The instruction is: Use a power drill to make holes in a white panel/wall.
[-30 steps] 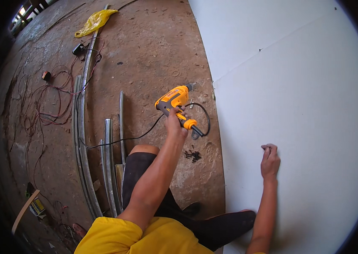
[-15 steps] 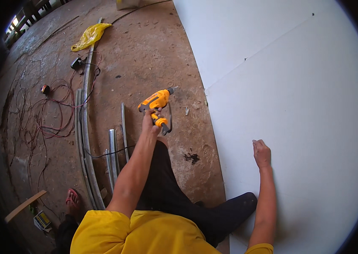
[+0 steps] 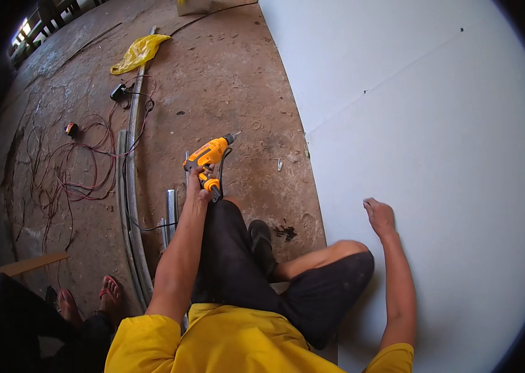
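My left hand (image 3: 200, 180) grips a yellow and black corded drill (image 3: 211, 150) over my left leg, its bit pointing to the upper right. My right hand (image 3: 379, 215) is at the large white board (image 3: 430, 124) on my right, its fingers pinched together; whether they hold something small, I cannot make out. A pile of small dark screws (image 3: 285, 232) lies on the dirty floor (image 3: 244, 81) beside my shoe, and a small pale piece (image 3: 280, 165) lies nearer the board's edge.
Metal channels (image 3: 136, 112) run along the floor at left, beside tangled cables (image 3: 88, 183), a yellow plastic bag (image 3: 140, 53), a black device (image 3: 119, 91) and an orange-black tool (image 3: 72, 129). A wooden strip (image 3: 29, 264) and another person's feet in red sandals (image 3: 110, 292) are at lower left.
My left hand and drill have moved left over my leg. My right hand has shifted up and left. My legs have bent differently, and another person's feet and legs have come further into view at lower left.
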The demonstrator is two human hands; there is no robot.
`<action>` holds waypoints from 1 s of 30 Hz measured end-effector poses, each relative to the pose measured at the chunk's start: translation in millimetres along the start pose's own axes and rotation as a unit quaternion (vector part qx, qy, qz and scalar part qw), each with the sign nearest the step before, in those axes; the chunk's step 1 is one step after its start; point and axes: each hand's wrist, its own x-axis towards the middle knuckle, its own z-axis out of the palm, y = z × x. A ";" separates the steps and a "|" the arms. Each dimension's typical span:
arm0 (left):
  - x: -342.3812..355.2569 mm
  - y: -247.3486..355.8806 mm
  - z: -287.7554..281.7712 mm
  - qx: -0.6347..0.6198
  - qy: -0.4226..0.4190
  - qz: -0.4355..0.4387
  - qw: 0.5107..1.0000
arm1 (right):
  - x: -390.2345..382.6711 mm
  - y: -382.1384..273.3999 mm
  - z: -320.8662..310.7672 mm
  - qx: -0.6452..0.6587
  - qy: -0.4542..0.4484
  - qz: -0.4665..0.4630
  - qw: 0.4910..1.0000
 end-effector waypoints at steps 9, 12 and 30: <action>-2.2 10.1 -1.2 -0.030 0.066 0.037 0.997 | 205.8 -103.5 -19.5 0.043 0.152 -0.197 0.968; -4.6 5.5 -3.3 -0.033 0.114 0.066 0.991 | 262.3 -129.6 -27.6 0.066 0.164 -0.223 0.959; -4.9 15.1 -62.2 -0.055 0.111 0.018 0.992 | 357.1 -43.2 -4.2 0.068 0.029 -0.140 0.987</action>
